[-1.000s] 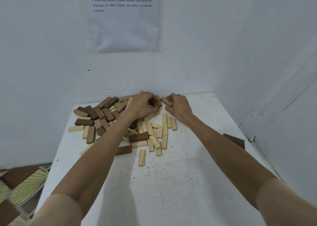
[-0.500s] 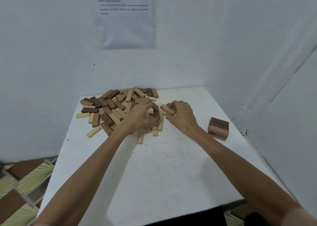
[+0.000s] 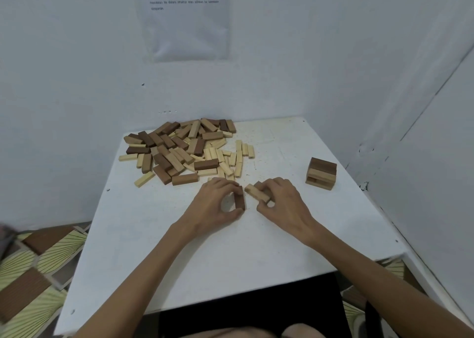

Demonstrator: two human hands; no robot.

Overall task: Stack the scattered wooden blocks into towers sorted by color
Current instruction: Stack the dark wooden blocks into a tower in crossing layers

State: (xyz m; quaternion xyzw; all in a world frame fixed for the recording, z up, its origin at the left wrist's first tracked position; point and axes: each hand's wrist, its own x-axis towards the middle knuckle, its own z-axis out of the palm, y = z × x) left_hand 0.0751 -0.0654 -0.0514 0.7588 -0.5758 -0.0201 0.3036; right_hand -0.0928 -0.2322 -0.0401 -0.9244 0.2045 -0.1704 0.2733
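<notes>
Blocks [image 3: 179, 150] lay heaped on the far left of the table [image 3: 230, 260]. Just before them the left hand [image 3: 215, 205] gripped a dark block [image 3: 240, 200] and the right hand [image 3: 283, 205] pinched a light block [image 3: 257, 193]. A stack [image 3: 321, 174] stood apart at right.

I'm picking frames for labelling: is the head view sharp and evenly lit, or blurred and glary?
Head view: even light, no glare; left hand with its dark block and right hand with its pale block look crisp; colours in the pile separate well; wall sheet print is soft.
</notes>
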